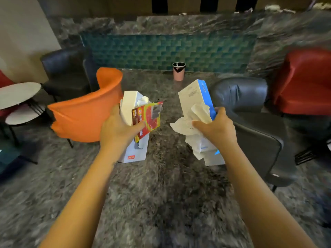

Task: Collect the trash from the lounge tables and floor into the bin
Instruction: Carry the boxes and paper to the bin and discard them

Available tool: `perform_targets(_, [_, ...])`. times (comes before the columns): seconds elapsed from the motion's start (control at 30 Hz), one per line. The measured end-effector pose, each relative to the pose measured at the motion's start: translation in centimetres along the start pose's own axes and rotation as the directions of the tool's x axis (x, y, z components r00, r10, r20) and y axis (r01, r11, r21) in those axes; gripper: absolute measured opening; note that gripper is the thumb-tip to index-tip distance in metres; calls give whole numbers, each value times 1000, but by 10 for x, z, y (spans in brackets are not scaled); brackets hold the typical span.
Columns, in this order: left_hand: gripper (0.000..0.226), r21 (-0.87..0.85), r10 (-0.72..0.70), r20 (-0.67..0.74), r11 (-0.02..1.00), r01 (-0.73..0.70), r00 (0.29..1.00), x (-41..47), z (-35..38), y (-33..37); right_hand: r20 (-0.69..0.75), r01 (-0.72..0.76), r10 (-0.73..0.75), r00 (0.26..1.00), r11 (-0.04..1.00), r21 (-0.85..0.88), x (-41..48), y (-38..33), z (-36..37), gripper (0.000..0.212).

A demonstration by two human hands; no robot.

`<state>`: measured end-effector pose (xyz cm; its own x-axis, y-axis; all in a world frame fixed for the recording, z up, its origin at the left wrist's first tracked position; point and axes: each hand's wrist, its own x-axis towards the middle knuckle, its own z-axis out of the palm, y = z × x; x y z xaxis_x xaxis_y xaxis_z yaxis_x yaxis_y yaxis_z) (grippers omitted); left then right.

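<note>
Left hand [118, 129]: curled round a white box [128, 104] and a red and yellow packet [146, 119]; the thumb presses the packet against the box face, and the other fingers are hidden behind the box.
White box: stands up past the fingertips and reaches down below the wrist; a bit of white paper shows at its top.
Right hand [216, 129]: grips a white box with a blue side [195, 93] together with crumpled tissue [184, 126]; the thumb lies over the tissue.
Tissue: bunched under the thumb, with loose ends hanging below the hand.
Bin [178, 71]: pink with a black liner, on the floor [161, 194] well beyond both sets of fingertips, between the two hands.
Orange chair [86, 119]: just outside the left hand.
Black chair [250, 104]: just outside the right hand, with a red chair [304, 83] further out.
Round table [18, 93]: far out past the orange chair.
</note>
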<state>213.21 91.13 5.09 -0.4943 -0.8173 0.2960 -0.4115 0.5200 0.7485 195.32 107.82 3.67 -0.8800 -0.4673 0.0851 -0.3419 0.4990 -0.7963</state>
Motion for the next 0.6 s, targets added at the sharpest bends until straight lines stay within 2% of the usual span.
perform_targets(0.1, [54, -45, 34, 59, 998, -32, 998, 111, 40, 1, -76, -41, 40, 996, 999, -10, 93, -11, 17, 63])
perform_targets(0.3, [50, -20, 104, 137, 995, -102, 985, 298, 159, -5, -183, -103, 96, 978, 994, -30, 280, 6, 57, 61])
perform_targets(0.4, [48, 5, 104, 131, 994, -105, 986, 393, 218, -12, -188, -103, 100, 977, 995, -6, 392, 15, 85, 61])
perform_targets(0.6, [54, -9, 21, 98, 1000, -20, 995, 591, 303, -1, -131, -81, 79, 988, 997, -9, 628, -7, 125, 68])
